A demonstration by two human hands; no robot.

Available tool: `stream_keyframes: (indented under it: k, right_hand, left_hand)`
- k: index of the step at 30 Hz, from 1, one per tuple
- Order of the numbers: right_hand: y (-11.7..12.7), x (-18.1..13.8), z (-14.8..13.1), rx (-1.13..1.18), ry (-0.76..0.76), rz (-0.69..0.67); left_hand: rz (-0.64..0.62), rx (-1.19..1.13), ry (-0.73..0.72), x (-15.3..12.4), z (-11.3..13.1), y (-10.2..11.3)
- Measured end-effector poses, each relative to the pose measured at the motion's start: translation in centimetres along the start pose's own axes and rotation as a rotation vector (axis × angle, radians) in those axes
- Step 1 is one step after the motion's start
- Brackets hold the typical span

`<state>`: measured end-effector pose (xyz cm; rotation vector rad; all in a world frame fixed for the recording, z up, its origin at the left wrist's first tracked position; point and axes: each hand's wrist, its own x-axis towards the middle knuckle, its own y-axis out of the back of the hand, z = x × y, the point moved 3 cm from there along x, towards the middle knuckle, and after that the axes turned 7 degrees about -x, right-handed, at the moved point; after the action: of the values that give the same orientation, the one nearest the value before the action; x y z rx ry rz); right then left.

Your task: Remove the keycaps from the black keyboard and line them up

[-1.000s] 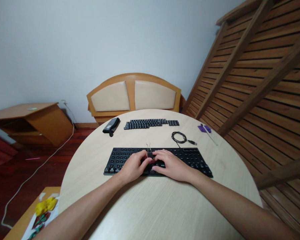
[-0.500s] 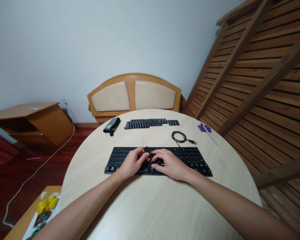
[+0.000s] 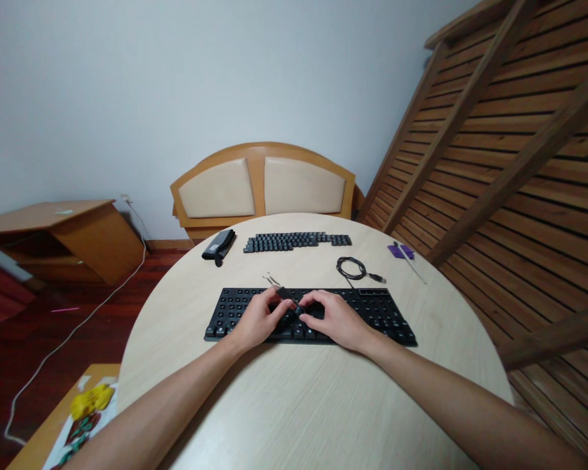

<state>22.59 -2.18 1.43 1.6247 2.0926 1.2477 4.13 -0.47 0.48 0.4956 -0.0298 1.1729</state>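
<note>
A black keyboard base (image 3: pixel 372 313) with most keycaps removed lies across the round pale table (image 3: pixel 298 405). My left hand (image 3: pixel 257 320) and my right hand (image 3: pixel 336 318) rest on its middle, fingers curled together. Between their fingertips is a black binder clip (image 3: pixel 285 294), its wire handles tilted to the far left. Both hands pinch at the clip over a key. A row of loose dark keycaps (image 3: pixel 296 241) is laid out at the far side.
A coiled black USB cable (image 3: pixel 355 269) lies right of the keycaps. A purple tool (image 3: pixel 402 252) sits at the far right, a dark pouch (image 3: pixel 218 246) at the far left. A padded wooden chair back (image 3: pixel 262 186) stands behind the table. Slatted wood leans on the right.
The binder clip has tipped from upright towards the far left. Both hands shifted slightly with it on the keyboard.
</note>
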Motion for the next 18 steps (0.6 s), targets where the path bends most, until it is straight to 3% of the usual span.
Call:
stream_keyframes:
  k: [18]
  right_hand:
    - [-0.26,-0.02,0.08,0.167,0.007,-0.034]
  left_hand:
    - [0.011,0.018,0.031,-0.04,-0.25,0.07]
